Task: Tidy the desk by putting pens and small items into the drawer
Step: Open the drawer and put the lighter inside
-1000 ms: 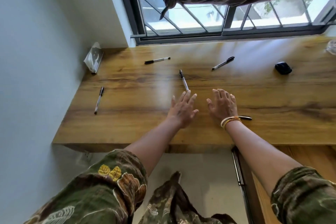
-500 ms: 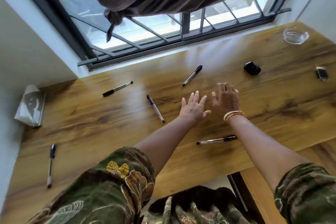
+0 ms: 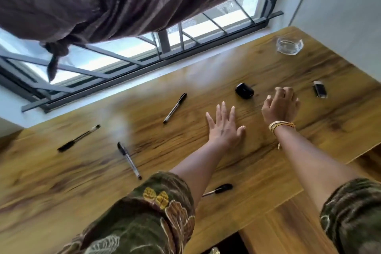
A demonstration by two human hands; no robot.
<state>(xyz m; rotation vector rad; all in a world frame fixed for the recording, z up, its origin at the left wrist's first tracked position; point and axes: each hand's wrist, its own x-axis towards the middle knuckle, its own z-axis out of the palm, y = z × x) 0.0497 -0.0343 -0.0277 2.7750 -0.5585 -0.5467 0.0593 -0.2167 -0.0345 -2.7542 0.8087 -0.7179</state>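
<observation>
Several black-capped pens lie scattered on the wooden desk (image 3: 61, 187): one pen (image 3: 78, 138) at the left, one pen (image 3: 129, 160) nearer me, one pen (image 3: 175, 107) toward the window, and one pen (image 3: 218, 189) partly hidden behind my left forearm. A small black case (image 3: 244, 90) and a black lighter (image 3: 319, 88) lie at the right. My left hand (image 3: 223, 128) rests flat on the desk, fingers spread, holding nothing. My right hand (image 3: 280, 105) hovers between the case and the lighter, fingers loosely curled, with nothing in it.
A glass ashtray (image 3: 289, 45) stands in the far right corner. The barred window (image 3: 144, 55) and a knotted brown curtain (image 3: 123, 0) run along the desk's back edge. A lower wooden surface (image 3: 288, 225) adjoins the desk at the front right.
The view has swung right and moved closer. My right hand has reached farther right, toward the black case and lighter. My left hand stays flat on the desk.
</observation>
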